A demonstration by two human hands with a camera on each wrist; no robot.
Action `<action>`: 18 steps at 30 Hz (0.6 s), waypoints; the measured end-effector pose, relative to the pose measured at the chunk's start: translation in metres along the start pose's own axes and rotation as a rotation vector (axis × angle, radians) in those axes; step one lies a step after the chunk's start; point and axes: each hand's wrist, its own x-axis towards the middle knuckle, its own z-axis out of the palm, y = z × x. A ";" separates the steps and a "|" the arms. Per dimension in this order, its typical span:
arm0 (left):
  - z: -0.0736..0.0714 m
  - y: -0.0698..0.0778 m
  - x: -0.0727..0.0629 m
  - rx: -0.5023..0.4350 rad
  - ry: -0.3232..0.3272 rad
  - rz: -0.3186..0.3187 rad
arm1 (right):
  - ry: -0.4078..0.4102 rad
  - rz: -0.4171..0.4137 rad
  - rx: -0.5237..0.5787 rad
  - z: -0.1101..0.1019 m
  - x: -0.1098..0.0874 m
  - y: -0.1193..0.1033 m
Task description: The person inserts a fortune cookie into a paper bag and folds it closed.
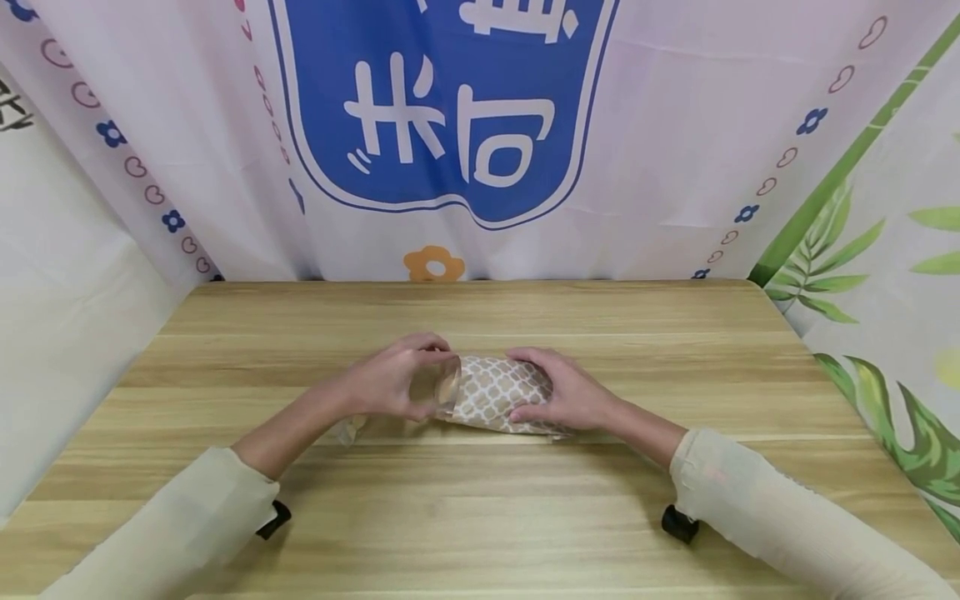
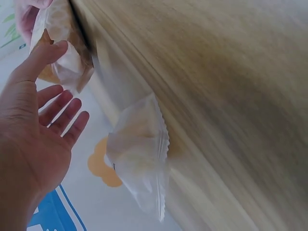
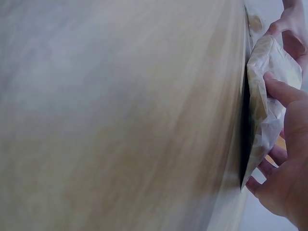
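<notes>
A paper-like bag (image 1: pixel 491 393) with a beige and white lattice pattern lies on its side on the wooden table. Its left end is clear or shiny and seems to gape. My right hand (image 1: pixel 566 392) grips the bag's right part, thumb on the near side and fingers on the far side. At the left end, my left hand (image 1: pixel 390 379) has its thumb against the bag's edge; in the left wrist view its fingers (image 2: pixel 60 113) are spread and hold nothing. A small translucent packet (image 2: pixel 139 154) with a serrated edge lies near the left wrist, its pale contents blurred.
The wooden table (image 1: pixel 480 517) runs back to a printed curtain (image 1: pixel 637 242) with a blue sign and an orange flower. More printed cloth (image 1: pixel 900 317) with green leaves hangs along the right side. Black straps (image 1: pixel 680 523) show below the sleeves.
</notes>
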 end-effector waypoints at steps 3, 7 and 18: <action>0.003 -0.001 0.002 0.029 0.002 0.013 | -0.001 -0.006 0.002 -0.001 0.000 0.000; 0.008 -0.003 0.002 0.072 0.016 0.016 | -0.003 -0.010 0.004 -0.001 0.000 0.000; 0.004 0.006 -0.006 0.039 0.067 -0.043 | 0.009 -0.016 0.000 -0.001 -0.001 0.000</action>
